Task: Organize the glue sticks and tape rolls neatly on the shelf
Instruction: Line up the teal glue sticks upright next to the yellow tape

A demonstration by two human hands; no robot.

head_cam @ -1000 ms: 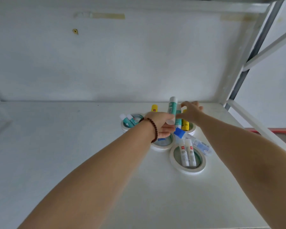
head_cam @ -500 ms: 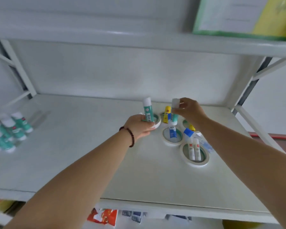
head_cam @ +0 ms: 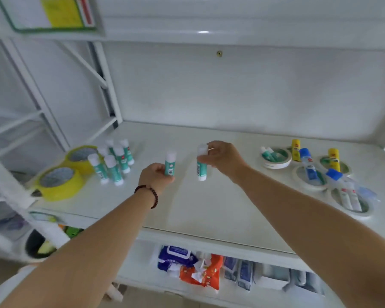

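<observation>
My left hand point(head_cam: 157, 175) grips an upright teal glue stick point(head_cam: 170, 163) above the middle of the white shelf point(head_cam: 209, 210). My right hand point(head_cam: 223, 157) holds a second teal glue stick point(head_cam: 201, 168) by its cap, just to the right of the first. Several teal glue sticks point(head_cam: 113, 160) stand in a cluster at the shelf's left, beside two yellow tape rolls point(head_cam: 58, 182). At the right lie several white tape rolls point(head_cam: 276, 160) with glue sticks in and around them: yellow ones point(head_cam: 295, 147), a blue-capped one point(head_cam: 308, 165), white ones point(head_cam: 349, 197).
White uprights and diagonal braces point(head_cam: 107, 85) frame the shelf's left end. An upper shelf point(head_cam: 231, 34) carries a green-edged box point(head_cam: 49, 14). The lower shelf holds a purple wipes pack point(head_cam: 177, 257) and an orange packet point(head_cam: 203, 272). A dark bin point(head_cam: 37, 244) sits at lower left.
Both hands lifted teal glue sticks away from the tape rolls on the right and carried them left to the shelf's middle. The view swung left, bringing the standing cluster and yellow tape rolls into sight.
</observation>
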